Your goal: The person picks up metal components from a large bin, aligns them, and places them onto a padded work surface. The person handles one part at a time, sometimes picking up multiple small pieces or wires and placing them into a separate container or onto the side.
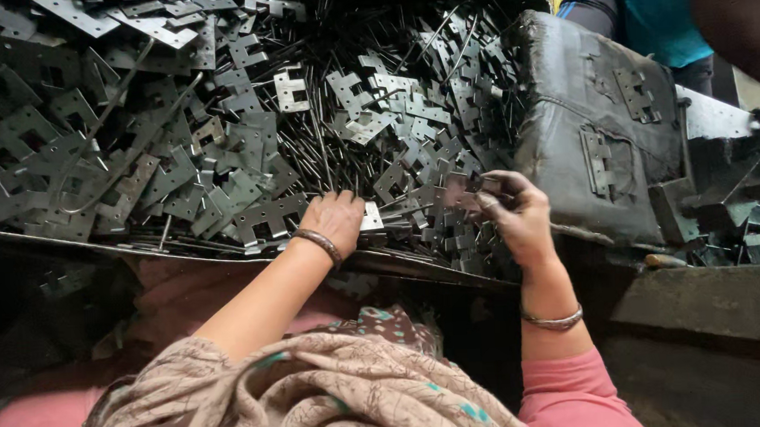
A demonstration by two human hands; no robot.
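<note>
Where the surface (228, 250) carried it, a great heap of grey stamped metal plates (180, 145) and thin pins (326, 147) was spread from the far left to the middle. At the right, a dark grimy block (598, 127) was seen with two plates lying on it. Near the front edge, the left hand (333, 220) was laid knuckles-up on the plates, fingers curled into them. Just right of it, the right hand (517, 212) was closed on a small plate (460, 189), pinched at the fingertips.
</note>
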